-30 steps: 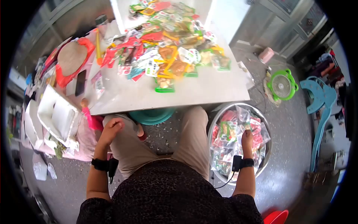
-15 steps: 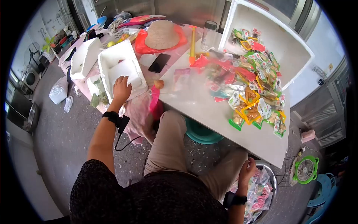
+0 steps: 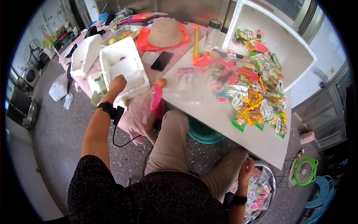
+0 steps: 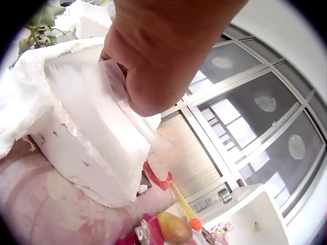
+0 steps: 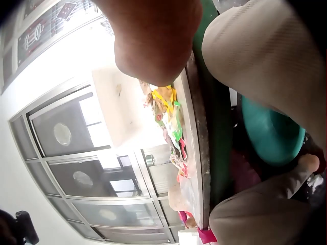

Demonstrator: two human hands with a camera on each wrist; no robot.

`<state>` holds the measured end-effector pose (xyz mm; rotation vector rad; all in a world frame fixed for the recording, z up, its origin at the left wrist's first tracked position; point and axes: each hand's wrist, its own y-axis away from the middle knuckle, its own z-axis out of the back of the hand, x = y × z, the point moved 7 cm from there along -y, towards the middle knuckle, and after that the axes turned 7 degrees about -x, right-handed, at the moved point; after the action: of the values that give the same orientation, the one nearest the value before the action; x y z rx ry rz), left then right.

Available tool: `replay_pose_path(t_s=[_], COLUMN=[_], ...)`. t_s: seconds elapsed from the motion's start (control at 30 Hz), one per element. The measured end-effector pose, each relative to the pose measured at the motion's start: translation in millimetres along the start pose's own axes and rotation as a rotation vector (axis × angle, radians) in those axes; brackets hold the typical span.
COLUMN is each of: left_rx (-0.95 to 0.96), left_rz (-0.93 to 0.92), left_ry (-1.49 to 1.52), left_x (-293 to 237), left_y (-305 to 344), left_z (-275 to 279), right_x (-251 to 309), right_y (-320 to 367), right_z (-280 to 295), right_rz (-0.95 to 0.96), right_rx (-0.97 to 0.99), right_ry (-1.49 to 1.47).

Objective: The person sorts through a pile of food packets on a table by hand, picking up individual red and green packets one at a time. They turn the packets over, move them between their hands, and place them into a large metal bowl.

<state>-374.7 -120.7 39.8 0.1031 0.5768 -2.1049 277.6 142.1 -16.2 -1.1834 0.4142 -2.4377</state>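
Observation:
My left hand point(image 3: 118, 84) is at the near side of a white foam box point(image 3: 140, 66). The left wrist view shows this hand point(image 4: 153, 61) pinching thin whitish plastic point(image 4: 115, 84) over the box's opening, above its wall point(image 4: 76, 158); its fingertips are partly hidden. Beside my knee, my right hand point(image 3: 245, 171) hangs loosely curled above a metal basin point(image 3: 275, 184) of packaged items point(image 3: 261, 194). In the right wrist view the hand point(image 5: 153, 41) shows no held thing, though its fingers are mostly hidden.
Colourful snack packets point(image 3: 257, 86) spread from a large tilted foam box point(image 3: 294, 41) over the table point(image 3: 223, 123). A phone point(image 3: 162, 61), a round fruit point(image 3: 162, 82), a hat point(image 3: 165, 33) and a jar point(image 3: 213, 33) lie leftward. A teal basin point(image 3: 205, 134) stands beneath.
The view has swung left since the first frame. My left hand has moved from near my knee to the foam box, and its spread fingers have closed. My right hand has moved from over the basin's contents toward my knee.

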Motion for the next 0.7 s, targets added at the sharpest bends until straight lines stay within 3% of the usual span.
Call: replay_pose_path(t_s=[0.17, 0.23, 0.33, 0.43, 0.6, 0.7], left_rx=[-0.06, -0.074, -0.012, 0.048, 0.192, 0.271], left_rz=[0.029, 0.035, -0.008, -0.119, -0.243, -0.346], left_ry=[0.142, 0.279, 0.471, 0.647, 0.821, 0.809], left_x=[-21, -47, -101, -159, -252, -297], left_y=[11, 23, 53, 96, 167, 190], left_z=[26, 42, 56, 49, 15, 1], right_x=[21, 36, 66, 107, 146, 159], right_y=[-6, -9, -19, -26, -21, -24], right_z=[-11, -16, -33, -62, -138, -163], right_rz=[0.078, 0.185, 0.144, 0.052, -0.312, -0.441], right_rx=[-0.009, -0.026, 0.074, 0.181, 0.403, 0.449], right_ry=[-0.085, -0.11, -0.244, -0.484, -0.992, -0.97])
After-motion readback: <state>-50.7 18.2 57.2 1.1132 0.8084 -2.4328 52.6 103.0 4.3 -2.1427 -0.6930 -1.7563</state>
